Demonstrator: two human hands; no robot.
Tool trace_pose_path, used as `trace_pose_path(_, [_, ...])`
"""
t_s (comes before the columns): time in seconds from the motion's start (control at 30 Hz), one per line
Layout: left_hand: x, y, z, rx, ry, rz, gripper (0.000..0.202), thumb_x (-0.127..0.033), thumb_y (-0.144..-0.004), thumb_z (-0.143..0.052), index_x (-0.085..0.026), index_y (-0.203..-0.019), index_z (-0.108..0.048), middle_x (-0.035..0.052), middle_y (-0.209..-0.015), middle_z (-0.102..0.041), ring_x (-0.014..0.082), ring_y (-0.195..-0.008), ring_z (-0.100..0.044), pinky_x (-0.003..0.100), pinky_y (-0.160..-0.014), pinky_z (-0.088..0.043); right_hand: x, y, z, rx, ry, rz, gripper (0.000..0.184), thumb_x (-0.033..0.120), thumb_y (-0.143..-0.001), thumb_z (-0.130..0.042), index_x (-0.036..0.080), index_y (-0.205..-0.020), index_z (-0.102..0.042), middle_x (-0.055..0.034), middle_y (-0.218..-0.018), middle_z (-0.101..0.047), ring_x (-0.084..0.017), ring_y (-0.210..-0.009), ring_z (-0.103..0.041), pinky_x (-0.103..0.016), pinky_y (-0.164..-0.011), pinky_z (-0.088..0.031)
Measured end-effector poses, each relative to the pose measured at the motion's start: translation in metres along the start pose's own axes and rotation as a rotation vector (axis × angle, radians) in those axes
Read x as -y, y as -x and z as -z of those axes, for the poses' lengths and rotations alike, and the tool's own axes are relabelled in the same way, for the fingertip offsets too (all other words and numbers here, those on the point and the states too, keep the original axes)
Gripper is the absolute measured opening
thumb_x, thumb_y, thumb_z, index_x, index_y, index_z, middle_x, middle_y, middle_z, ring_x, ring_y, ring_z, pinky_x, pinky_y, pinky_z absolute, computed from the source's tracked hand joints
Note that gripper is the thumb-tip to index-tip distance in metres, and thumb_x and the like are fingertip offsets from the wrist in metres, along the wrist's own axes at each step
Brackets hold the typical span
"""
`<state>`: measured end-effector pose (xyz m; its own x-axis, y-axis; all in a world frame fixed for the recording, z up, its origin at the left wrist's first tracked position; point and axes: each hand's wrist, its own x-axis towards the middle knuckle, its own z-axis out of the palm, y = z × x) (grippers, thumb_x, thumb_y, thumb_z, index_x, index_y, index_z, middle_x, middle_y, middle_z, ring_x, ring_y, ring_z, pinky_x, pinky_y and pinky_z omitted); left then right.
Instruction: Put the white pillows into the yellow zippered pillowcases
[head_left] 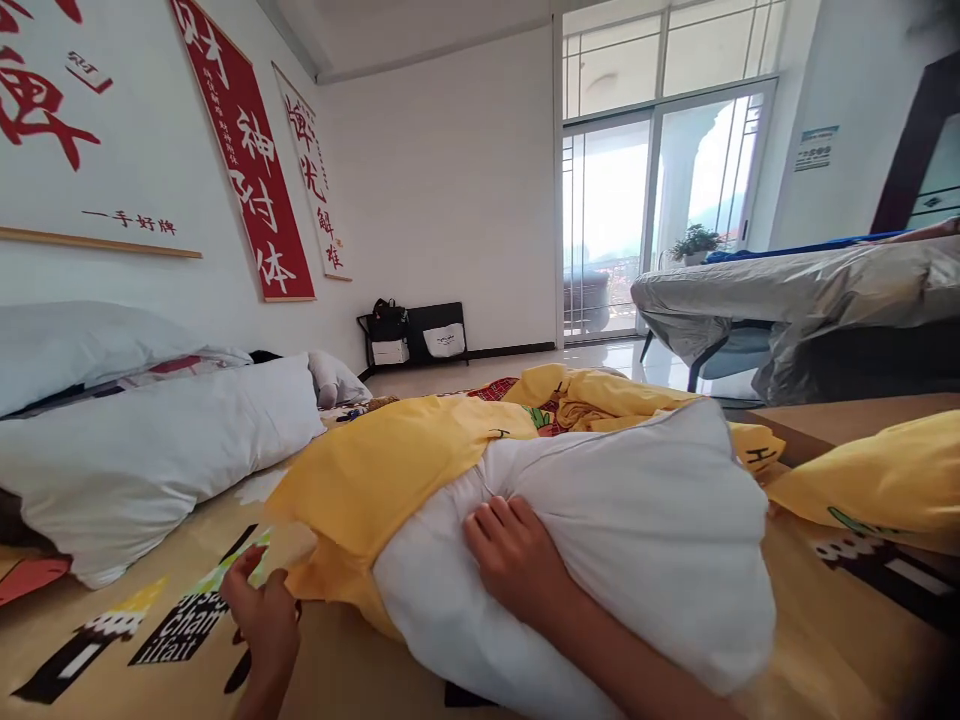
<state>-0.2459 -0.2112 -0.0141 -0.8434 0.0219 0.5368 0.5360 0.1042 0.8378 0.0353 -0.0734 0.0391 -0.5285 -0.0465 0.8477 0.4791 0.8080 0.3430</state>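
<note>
Across the broad tan printed sheet [337, 665], bedding lies spread out, probably because the flat space leaves both arms room to work. Beyond it, on the right, a table [825, 290] stands draped in clear plastic, perhaps against dust. Right before the person lies a plump white pillow [645, 530], its left end covered by a yellow pillowcase [405, 460] while the near right part is bare. Smallest are the two hands. The right hand [517, 555] has its fingers curled together, clamped on the pillow's gathered cloth, seemingly to steady it. The left hand [262, 605] is at the case's loose corner, thumb and fingers bent; whether they pinch the fabric, I cannot tell.
</note>
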Motion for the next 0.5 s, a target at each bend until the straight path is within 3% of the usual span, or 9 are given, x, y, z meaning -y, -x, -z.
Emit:
trace_pose_path(0.03, [-0.013,0.013,0.008,-0.021,0.060,-0.147,0.027,-0.026,-0.072,-0.050,-0.021,-0.098,-0.050,0.0111,-0.117,-0.055,0.0293,-0.113,-0.053,0.044,-0.085,-0.048,0.002,0.000,0.000,0.004,0.006,-0.012,0.018,0.003,-0.080,-0.046,0.018,-0.074,-0.055,-0.0038,-0.070,-0.053,-0.019,-0.069,-0.042,-0.034,-0.068,-0.028])
trace_pose_path(0.07, [-0.032,0.023,0.014,0.102,0.113,-0.345,0.021,-0.025,-0.076,-0.051,-0.022,-0.098,-0.050,0.0081,-0.115,-0.056,0.0257,-0.112,-0.054,0.040,-0.087,-0.047,0.002,-0.001,0.003,0.006,0.013,-0.030,0.017,0.004,-0.081,-0.047,0.018,-0.074,-0.055,-0.0035,-0.069,-0.052,-0.019,-0.068,-0.042,-0.034,-0.067,-0.028])
trace_pose_path(0.13, [-0.081,0.035,0.018,0.492,0.113,-0.796,0.018,-0.015,-0.083,-0.047,-0.025,-0.096,-0.055,0.0035,-0.108,-0.060,0.0196,-0.108,-0.056,0.035,-0.092,-0.045,0.003,-0.004,0.014,0.016,0.040,-0.047,0.016,0.005,-0.082,-0.048,0.017,-0.074,-0.056,-0.0036,-0.068,-0.051,-0.019,-0.067,-0.042,-0.034,-0.066,-0.028])
trace_pose_path(0.17, [-0.108,0.036,0.013,0.589,0.090,-0.947,0.024,-0.012,-0.084,-0.046,-0.026,-0.102,-0.056,0.0037,-0.112,-0.060,0.0188,-0.111,-0.054,0.035,-0.095,-0.043,0.005,-0.005,0.020,0.038,0.055,-0.035,0.015,0.006,-0.083,-0.048,0.017,-0.075,-0.057,-0.0042,-0.069,-0.052,-0.019,-0.067,-0.043,-0.035,-0.067,-0.029])
trace_pose_path(0.2, [-0.133,0.037,0.006,0.604,0.059,-1.025,0.028,-0.012,-0.085,-0.045,-0.025,-0.108,-0.055,0.0055,-0.118,-0.058,0.0198,-0.115,-0.052,0.036,-0.098,-0.040,0.007,-0.005,0.027,0.072,0.066,-0.015,0.015,0.007,-0.083,-0.048,0.016,-0.078,-0.058,-0.0053,-0.071,-0.053,-0.020,-0.068,-0.044,-0.035,-0.068,-0.031])
trace_pose_path(0.27, [-0.172,0.037,-0.018,0.627,-0.040,-1.055,0.037,-0.018,-0.082,-0.051,-0.021,-0.119,-0.050,0.0105,-0.131,-0.052,0.0252,-0.126,-0.044,0.043,-0.104,-0.033,0.012,-0.003,0.041,0.149,0.073,0.024,0.015,0.010,-0.084,-0.047,0.014,-0.086,-0.062,-0.0083,-0.078,-0.058,-0.022,-0.073,-0.049,-0.037,-0.072,-0.034])
trace_pose_path(0.33, [-0.191,0.042,-0.043,0.762,-0.171,-1.016,0.047,-0.023,-0.078,-0.055,-0.019,-0.124,-0.047,0.0119,-0.131,-0.052,0.0270,-0.123,-0.045,0.044,-0.101,-0.035,0.012,-0.002,0.056,0.191,0.061,0.041,0.020,0.013,-0.085,-0.047,0.013,-0.096,-0.063,-0.0109,-0.086,-0.063,-0.024,-0.082,-0.053,-0.040,-0.081,-0.037])
trace_pose_path(0.4, [-0.191,0.051,-0.062,0.873,-0.309,-0.952,0.038,-0.023,-0.078,-0.054,-0.019,-0.116,-0.053,0.0097,-0.118,-0.059,0.0264,-0.111,-0.052,0.043,-0.094,-0.040,0.000,-0.003,0.071,0.168,0.059,0.045,0.023,0.017,-0.088,-0.045,0.014,-0.103,-0.064,-0.0125,-0.098,-0.066,-0.026,-0.097,-0.056,-0.041,-0.090,-0.036])
trace_pose_path(0.5, [-0.180,0.065,-0.070,0.891,-0.432,-0.902,0.020,-0.016,-0.080,-0.047,-0.020,-0.097,-0.058,0.0068,-0.102,-0.062,0.0246,-0.099,-0.054,0.040,-0.086,-0.042,-0.036,-0.005,0.088,0.156,0.147,-0.030,0.032,0.031,-0.093,-0.046,0.017,-0.118,-0.061,-0.0146,-0.125,-0.061,-0.030,-0.121,-0.049,-0.046,-0.101,-0.031])
